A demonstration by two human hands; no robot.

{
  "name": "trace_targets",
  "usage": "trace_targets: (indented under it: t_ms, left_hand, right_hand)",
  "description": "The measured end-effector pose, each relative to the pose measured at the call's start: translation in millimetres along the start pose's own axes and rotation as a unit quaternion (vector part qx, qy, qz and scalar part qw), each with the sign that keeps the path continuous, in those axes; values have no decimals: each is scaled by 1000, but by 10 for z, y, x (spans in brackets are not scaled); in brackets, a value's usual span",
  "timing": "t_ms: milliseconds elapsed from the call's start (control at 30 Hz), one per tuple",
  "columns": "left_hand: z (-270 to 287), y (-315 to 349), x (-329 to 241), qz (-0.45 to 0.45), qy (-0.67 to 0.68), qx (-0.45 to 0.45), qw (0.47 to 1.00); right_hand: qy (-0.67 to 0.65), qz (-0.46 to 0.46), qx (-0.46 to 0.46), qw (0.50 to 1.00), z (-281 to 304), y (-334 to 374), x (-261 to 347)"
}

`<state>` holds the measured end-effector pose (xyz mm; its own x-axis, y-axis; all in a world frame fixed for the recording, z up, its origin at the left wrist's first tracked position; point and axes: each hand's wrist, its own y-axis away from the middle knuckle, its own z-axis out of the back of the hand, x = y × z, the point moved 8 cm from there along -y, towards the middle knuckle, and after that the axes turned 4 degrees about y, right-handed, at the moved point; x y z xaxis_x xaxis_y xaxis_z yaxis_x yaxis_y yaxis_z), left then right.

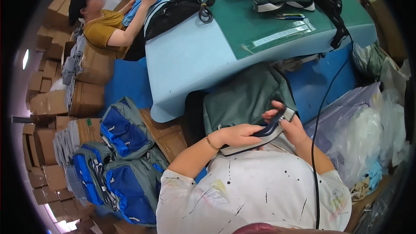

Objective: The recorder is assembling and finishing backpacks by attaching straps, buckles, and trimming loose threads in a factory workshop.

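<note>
Across the top stands a big table (186, 56), pale blue with a green sheet over its right part. Low on the left sit at least 3 blue and grey backpacks (134, 182), packed close together. Between the table and the person's white shirt (260, 186) lies a soft grey-green bag (242, 95), its near side by the person's tummy. Along that near side runs a pale strip (272, 136) with dark edging, tilted up to the right. The left hand (238, 135) is shut around the strip's middle, its thumb side on top and a bit of finger peeking out below. The right hand (290, 125) pinches the strip's upper right end, so that end lies between its thumb and its curled fingers. Smallest is a thin bracelet (212, 143) on the left wrist.
</note>
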<state>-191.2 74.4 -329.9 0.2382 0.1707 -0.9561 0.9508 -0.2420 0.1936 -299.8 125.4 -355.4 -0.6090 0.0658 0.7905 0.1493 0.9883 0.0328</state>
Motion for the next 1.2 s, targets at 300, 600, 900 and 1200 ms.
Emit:
trace_targets:
  t_ms: [300,600,900,1200]
  left_hand:
    - [29,-83,195,52,128,7,990]
    - [67,-50,271,63,190,4,980]
    - [-8,-67,335,72,242,-13,967]
    - [-49,27,459,116,272,-22,955]
  right_hand:
    - [202,-219,-531,794,2816,3092,-952]
    - [265,-482,-515,657,3587,5580,-770]
    - [578,-293,-481,590,4775,4480,53]
    - [804,-109,-389,437,4781,2870,-317]
